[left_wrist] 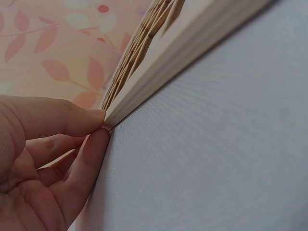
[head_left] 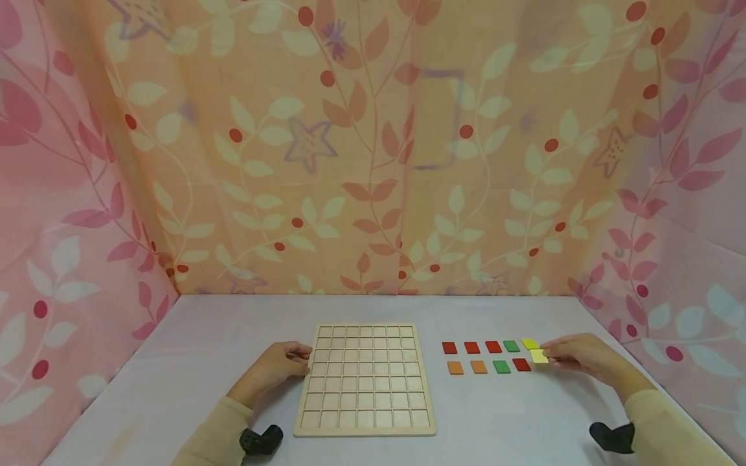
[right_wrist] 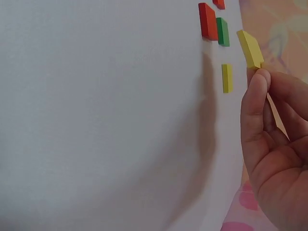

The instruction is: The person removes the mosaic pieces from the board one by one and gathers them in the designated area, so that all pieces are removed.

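A pale wooden grid board (head_left: 366, 380) with square cells lies flat on the table in the head view. My left hand (head_left: 281, 361) is at its left edge. Up close in the left wrist view, thumb and finger tips pinch the rim of the board (left_wrist: 144, 84). My right hand (head_left: 583, 357) pinches a yellow square tile (right_wrist: 251, 49) between thumb and fingers, and the right wrist view shows this tile raised above the table. Another yellow tile (head_left: 530, 343) lies just behind it, at the right end of the back row of tiles.
Two rows of tiles lie right of the board, among them a red tile (head_left: 449, 347), an orange tile (head_left: 455, 367) and a green tile (head_left: 502, 367). The white table (head_left: 233, 317) is bordered at the back and sides by a leaf-patterned cloth (head_left: 373, 259).
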A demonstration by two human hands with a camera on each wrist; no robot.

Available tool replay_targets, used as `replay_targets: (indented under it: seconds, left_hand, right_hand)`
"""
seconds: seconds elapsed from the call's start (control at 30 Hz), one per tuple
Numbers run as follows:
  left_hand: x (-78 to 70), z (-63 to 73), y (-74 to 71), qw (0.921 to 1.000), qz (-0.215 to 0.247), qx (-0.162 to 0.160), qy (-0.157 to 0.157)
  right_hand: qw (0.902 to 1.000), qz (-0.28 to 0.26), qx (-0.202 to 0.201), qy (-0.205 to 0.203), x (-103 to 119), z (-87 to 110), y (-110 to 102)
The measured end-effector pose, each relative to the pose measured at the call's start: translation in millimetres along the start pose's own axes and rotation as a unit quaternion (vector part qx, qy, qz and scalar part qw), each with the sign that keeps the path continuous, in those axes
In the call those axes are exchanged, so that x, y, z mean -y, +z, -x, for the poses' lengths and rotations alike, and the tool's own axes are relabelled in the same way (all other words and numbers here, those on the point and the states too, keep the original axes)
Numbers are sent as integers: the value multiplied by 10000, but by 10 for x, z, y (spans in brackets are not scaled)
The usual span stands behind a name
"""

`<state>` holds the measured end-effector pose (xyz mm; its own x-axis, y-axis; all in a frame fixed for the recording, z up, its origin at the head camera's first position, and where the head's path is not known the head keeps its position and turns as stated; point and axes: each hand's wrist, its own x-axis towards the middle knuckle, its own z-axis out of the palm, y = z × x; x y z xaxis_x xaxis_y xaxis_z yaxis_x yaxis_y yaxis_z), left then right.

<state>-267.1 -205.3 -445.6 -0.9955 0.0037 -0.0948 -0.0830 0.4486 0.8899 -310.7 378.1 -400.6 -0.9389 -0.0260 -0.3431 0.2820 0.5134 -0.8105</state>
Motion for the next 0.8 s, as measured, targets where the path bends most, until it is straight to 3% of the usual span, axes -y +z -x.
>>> replay_targets:
  seconds: [0.43,0.8]
  left_hand:
    - [7,23,13,10000,12,10,-24]
    - [-3,17,-24,9999,47,127,63]
  right_hand:
    - [9990,-290,1,337,-136,-99,-14]
    - [9992,-84,-138,353,-134,-118,12]
